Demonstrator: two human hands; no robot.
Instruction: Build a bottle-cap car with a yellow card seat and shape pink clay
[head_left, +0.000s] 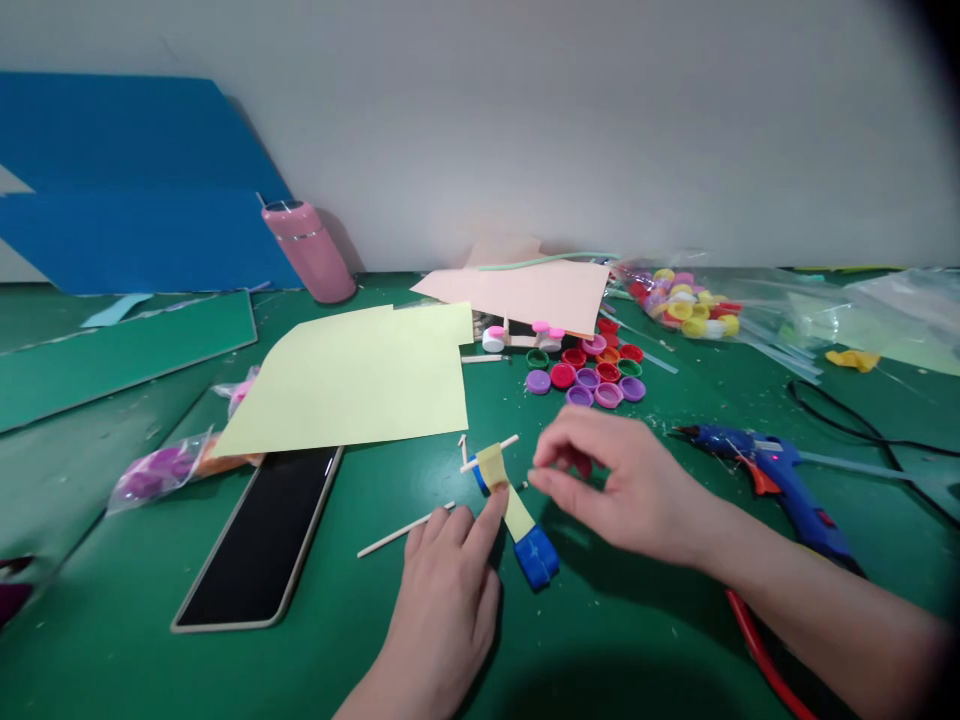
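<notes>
Evidently, the left hand (450,600) serves as a clamp: its index finger presses the strip (520,514) toward the desk (225,680), probably so that the strip and the stick (511,441) across its far end do not shift. Its remaining fingers are bent close together beside a loose stick (394,537), pinching nothing visible. One blue cap (537,557) sits at the strip's near end; a second cap (480,480), partly covered, sits at the far end. The right hand (626,480) is poised just beside, thumb and index tips nearly together; whether they pinch anything is too small to tell. The glue gun (780,470) lies to the right, nozzle toward the work, presumably for short reach.
</notes>
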